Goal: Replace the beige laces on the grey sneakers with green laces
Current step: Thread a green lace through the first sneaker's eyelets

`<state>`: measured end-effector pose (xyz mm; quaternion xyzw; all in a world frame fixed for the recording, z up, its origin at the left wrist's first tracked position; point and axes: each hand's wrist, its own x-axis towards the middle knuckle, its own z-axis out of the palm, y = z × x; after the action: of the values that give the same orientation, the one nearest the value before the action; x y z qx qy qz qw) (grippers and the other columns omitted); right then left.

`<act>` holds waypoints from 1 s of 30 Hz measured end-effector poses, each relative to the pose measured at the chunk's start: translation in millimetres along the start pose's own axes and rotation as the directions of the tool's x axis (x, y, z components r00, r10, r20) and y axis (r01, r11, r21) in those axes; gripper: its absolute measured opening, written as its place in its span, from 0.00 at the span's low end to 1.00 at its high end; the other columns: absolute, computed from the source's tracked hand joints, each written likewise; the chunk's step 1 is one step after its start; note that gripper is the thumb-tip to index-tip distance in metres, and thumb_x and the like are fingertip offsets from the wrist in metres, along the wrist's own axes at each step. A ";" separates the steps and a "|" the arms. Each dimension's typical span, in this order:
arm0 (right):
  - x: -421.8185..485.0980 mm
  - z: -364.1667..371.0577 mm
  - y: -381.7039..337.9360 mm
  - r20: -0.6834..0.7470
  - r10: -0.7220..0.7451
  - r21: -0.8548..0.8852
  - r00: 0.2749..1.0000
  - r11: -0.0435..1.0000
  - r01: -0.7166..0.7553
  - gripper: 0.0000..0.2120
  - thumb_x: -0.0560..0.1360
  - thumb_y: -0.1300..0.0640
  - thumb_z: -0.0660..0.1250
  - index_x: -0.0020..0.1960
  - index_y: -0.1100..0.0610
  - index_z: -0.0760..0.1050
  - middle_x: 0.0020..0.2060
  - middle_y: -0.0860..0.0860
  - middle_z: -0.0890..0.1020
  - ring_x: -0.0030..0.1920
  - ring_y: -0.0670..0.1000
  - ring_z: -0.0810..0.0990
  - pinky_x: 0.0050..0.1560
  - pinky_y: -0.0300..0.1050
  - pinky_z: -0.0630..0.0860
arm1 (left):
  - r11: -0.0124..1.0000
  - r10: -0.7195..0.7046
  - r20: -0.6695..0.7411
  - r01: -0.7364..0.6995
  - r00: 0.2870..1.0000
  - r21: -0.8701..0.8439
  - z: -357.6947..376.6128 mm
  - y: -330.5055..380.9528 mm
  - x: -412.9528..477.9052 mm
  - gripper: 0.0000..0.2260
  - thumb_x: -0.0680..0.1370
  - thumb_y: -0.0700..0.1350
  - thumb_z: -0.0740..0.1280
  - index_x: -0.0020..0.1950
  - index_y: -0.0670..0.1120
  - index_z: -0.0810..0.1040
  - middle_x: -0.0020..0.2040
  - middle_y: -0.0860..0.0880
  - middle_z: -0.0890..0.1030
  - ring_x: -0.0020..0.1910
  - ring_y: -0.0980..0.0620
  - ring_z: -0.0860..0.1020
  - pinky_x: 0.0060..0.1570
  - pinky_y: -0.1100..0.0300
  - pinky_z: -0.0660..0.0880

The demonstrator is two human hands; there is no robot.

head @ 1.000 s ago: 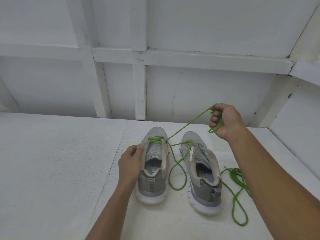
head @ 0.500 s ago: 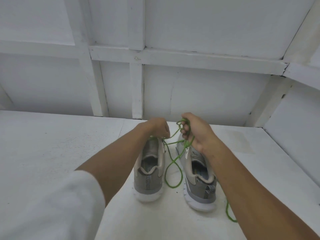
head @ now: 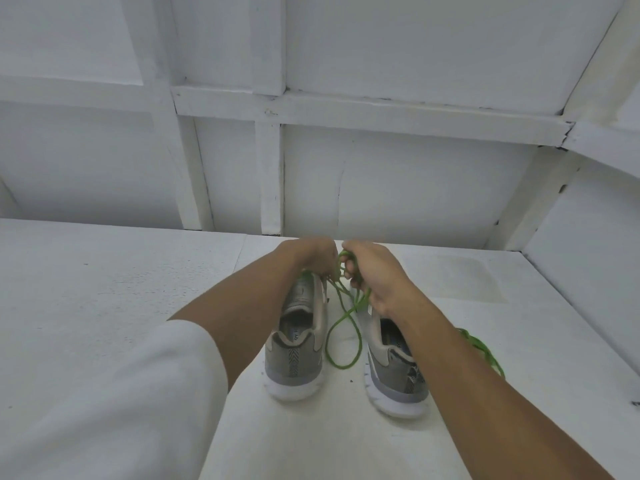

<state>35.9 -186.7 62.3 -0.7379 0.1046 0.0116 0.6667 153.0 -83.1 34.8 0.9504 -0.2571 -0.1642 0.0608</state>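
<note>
The green lace (head: 343, 366) is hanging in a loop between the left sneaker (head: 294, 362) and the right sneaker (head: 398, 374), which are standing heels toward you on the white surface (head: 104, 271). Your right hand (head: 375, 277) is clutching several turns of it, and your left hand (head: 306, 258) is pinching it above the left sneaker's front. A second green lace (head: 483, 351) is lying beside your right forearm.

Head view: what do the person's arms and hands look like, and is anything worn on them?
The left hand and right hand are bare: no gloves, rings or watch visible. A loose white sleeve covers the left arm to about the elbow. The right forearm shows no sleeve in view.
</note>
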 end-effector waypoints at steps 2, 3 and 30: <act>-2.4 2.1 0.2 0.058 -0.018 -0.158 0.998 0.987 0.027 0.11 0.77 0.57 0.60 0.40 0.58 0.76 0.29 0.50 0.77 0.35 0.50 0.73 0.39 0.45 0.69 | 0.994 0.009 -0.049 -0.014 0.999 -0.109 -12.2 -7.7 -7.7 0.04 0.76 0.43 0.67 0.45 0.46 0.82 0.38 0.52 0.78 0.40 0.51 0.76 0.45 0.59 0.73; -2.7 1.9 1.1 0.089 -0.029 -0.254 0.996 0.966 0.051 0.11 0.78 0.57 0.60 0.42 0.59 0.77 0.33 0.50 0.80 0.37 0.51 0.75 0.41 0.45 0.70 | 0.984 0.002 -0.080 -0.016 0.997 -0.179 -21.0 -13.5 -10.9 0.05 0.77 0.42 0.67 0.48 0.46 0.83 0.39 0.52 0.80 0.39 0.52 0.77 0.45 0.60 0.72; 34.1 6.2 -33.1 0.038 -0.353 -0.316 0.935 0.883 0.347 0.06 0.77 0.52 0.68 0.49 0.52 0.82 0.46 0.46 0.83 0.50 0.47 0.79 0.47 0.38 0.73 | 0.902 0.029 -0.419 -0.204 0.907 -0.379 -86.5 -31.3 -83.5 0.15 0.73 0.50 0.74 0.54 0.47 0.75 0.43 0.56 0.84 0.27 0.58 0.78 0.38 0.58 0.76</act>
<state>75.6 -182.4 88.7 -0.8422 -0.0264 -0.0998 0.5292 129.4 -11.0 133.2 0.9112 -0.2559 -0.0114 0.3227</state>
